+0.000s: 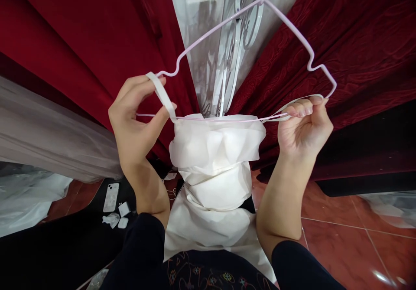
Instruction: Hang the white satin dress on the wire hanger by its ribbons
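Observation:
A white dress (224,186) with thin straps and gathered layers hangs in front of me. A pale pink clothes hanger (227,17) is above it, its bottom bar running across the dress's top edge. My left hand (134,114) curls around the hanger's left end; its fingertips and thumb hold the left dress strap (165,97), which loops over that end. On the other side, my right hand (303,123) is closed at the hanger's right corner, pinching the right strap (292,102) there. The hanger's left tip is hidden behind my left hand.
Red curtains (97,30) hang on both sides, with white metal scrollwork (232,51) between them. At lower left, a phone (111,197) and a white charger (124,209) lie on a black surface (65,251). Red tiles (341,238) cover the floor at right.

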`<state>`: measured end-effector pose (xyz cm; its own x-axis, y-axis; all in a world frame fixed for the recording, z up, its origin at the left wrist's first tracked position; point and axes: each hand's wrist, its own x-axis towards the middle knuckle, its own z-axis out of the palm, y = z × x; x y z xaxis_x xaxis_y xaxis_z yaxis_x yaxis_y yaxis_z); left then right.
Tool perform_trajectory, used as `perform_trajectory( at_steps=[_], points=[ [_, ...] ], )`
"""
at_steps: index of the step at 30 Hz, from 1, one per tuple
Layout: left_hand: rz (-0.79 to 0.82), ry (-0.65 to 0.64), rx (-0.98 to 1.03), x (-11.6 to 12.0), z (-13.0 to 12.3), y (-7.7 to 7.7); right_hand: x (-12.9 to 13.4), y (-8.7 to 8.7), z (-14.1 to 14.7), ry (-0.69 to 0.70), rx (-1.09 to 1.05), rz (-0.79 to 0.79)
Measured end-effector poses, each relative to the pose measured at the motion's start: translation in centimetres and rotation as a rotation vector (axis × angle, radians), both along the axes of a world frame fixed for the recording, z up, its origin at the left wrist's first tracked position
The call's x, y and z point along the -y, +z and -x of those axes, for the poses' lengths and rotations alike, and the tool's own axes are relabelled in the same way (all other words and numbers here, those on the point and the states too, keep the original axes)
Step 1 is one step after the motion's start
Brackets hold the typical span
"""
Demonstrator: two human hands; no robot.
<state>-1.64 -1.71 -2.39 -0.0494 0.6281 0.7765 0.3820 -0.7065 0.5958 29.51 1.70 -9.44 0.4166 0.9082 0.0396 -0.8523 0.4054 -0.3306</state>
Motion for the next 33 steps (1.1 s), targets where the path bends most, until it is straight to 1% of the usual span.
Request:
perform_trajectory(
  at_steps=[2, 4, 6, 9, 12, 15, 17, 19, 21, 22, 23, 24, 25, 26, 27, 28, 31, 33],
  points=[
    [0.027, 0.069, -0.039, 0.1, -0.7, 1.0, 0.1, -0.1, 0.2, -0.002, 0.003, 0.000],
    [0.013, 0.082, -0.036, 0.0, -0.8, 1.3, 0.2, -0.1, 0.2, 0.000, 0.006, 0.000],
    [-0.007, 0.064, -0.063, -0.2, -0.6, 1.0, 0.2, 0.0, 0.1, 0.000, 0.008, -0.002],
    [-0.074, 0.058, -0.161, -0.7, 0.0, 0.4, 0.2, 0.1, -0.2, -0.001, 0.016, -0.010],
    [-0.105, 0.052, -0.240, -1.1, 0.6, 0.3, 0.2, 0.1, -0.2, -0.003, 0.023, -0.020],
    [-0.091, 0.021, -0.258, -1.2, 0.8, 0.5, 0.2, 0.0, 0.1, 0.000, 0.028, -0.027],
    [-0.066, -0.002, -0.215, -1.1, 0.5, 0.4, 0.2, 0.0, 0.3, 0.000, 0.031, -0.031],
    [-0.031, 0.004, -0.066, -0.9, 0.1, 0.0, 0.2, 0.0, 0.4, -0.003, 0.034, -0.036],
    [-0.023, 0.006, 0.227, -0.9, -0.4, -0.7, 0.3, -0.1, 0.4, -0.006, 0.038, -0.041],
    [-0.004, -0.024, 0.419, -0.9, -0.6, -1.1, 0.3, -0.1, 0.4, -0.003, 0.043, -0.043],
    [0.029, -0.090, 0.623, -0.9, -0.7, -1.5, 0.4, -0.1, 0.4, 0.002, 0.049, -0.043],
    [0.086, -0.186, 0.822, -0.9, -0.9, -1.8, 0.5, -0.2, 0.3, 0.008, 0.057, -0.043],
    [0.157, -0.295, 0.992, -0.8, -1.1, -2.0, 0.6, -0.2, 0.3, 0.015, 0.064, -0.042],
    [0.220, -0.393, 1.117, -0.8, -1.3, -2.2, 0.7, -0.3, 0.3, 0.020, 0.071, -0.041],
    [0.248, -0.461, 1.191, -0.7, -1.5, -2.4, 0.8, -0.3, 0.4, 0.024, 0.078, -0.040],
    [0.251, -0.494, 1.222, -0.6, -1.8, -2.5, 0.9, -0.3, 0.4, 0.025, 0.085, -0.038],
    [0.192, -0.510, 1.200, -0.5, -2.6, -2.8, 1.1, -0.2, 0.3, 0.030, 0.102, -0.033],
    [0.160, -0.555, 1.184, -0.5, -2.9, -2.9, 1.0, -0.2, 0.0, 0.026, 0.122, -0.011]
  ],
)
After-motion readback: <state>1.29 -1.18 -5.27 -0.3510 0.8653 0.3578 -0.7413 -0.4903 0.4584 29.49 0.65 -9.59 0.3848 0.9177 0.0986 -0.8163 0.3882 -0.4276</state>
